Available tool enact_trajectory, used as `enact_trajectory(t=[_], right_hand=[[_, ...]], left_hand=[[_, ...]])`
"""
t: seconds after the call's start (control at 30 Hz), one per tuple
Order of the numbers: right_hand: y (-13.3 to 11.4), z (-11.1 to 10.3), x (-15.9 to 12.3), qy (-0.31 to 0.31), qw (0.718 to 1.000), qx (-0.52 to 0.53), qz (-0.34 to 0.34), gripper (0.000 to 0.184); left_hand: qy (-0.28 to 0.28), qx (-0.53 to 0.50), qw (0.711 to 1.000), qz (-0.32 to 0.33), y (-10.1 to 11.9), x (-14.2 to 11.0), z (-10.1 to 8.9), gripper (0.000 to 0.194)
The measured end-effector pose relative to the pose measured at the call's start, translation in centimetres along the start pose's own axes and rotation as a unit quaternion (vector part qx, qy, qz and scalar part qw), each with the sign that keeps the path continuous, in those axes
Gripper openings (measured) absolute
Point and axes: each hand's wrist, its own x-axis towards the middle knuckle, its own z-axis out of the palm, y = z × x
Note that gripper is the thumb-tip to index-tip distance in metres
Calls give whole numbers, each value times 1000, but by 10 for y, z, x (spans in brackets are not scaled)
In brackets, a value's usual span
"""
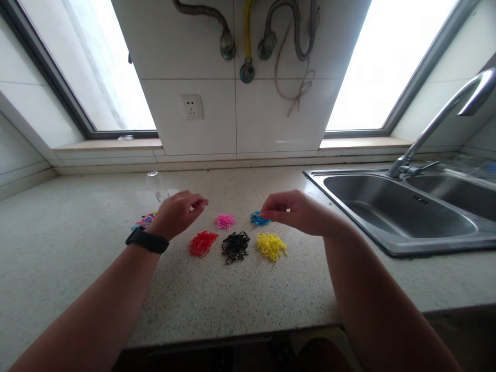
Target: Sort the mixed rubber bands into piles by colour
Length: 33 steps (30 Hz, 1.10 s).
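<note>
Pinching hand: the right hand (292, 211) extends to the blue pile (257, 219), thumb and forefinger tips together; a trace of yellow shows at the tips, too small to identify; contact with the pile cannot be confirmed; a fingertip grip presumably suits pieces this thin and light.
Left hand: the left hand (176, 211) stands in front of the clear vessel (153, 178), thumb and forefinger tips apparently together; whether anything is held between them cannot be told.
Mixed pile: the multicoloured pile (141, 221) lies at the left wrist, partly hidden by it; its position beside the single-colour group probably keeps unsorted pieces within reach yet separate.
Back row: the pink pile (225, 221) and the blue pile lie well apart from each other; bare surface between them likely prevents mixing.
Front row: the red pile (202, 243), black pile (235, 247) and yellow pile (272, 246) lie side by side, separated by narrow gaps; each is one colour, presumably for quick recognition.
Work surface: the speckled counter (232, 299) supports all piles; its pale, flat top probably makes small coloured loops easy to see.
Sink side: the steel sink (426, 245) lies right of the piles, well apart from them.
</note>
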Motion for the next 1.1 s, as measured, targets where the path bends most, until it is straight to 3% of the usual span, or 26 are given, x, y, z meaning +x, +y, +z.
enact_trajectory(t=[0.1,0.23,0.63,0.9,1.1], right_hand=[[17,-9,-3,-93,984,-133,72,21],[34,-17,-4,-123,956,-234,125,16],[43,-9,-1,-198,948,-206,140,19],[51,-9,-2,-160,960,-190,127,21],[55,-4,5,-37,967,-220,120,34]], left_hand=[[-2,2,1000,4,0,0,0,29],[-5,2,1000,5,0,0,-1,29],[-13,1,1000,-2,0,-1,-1,31],[-12,3,1000,-4,-1,0,-2,31],[0,-2,1000,-19,0,0,-7,30]])
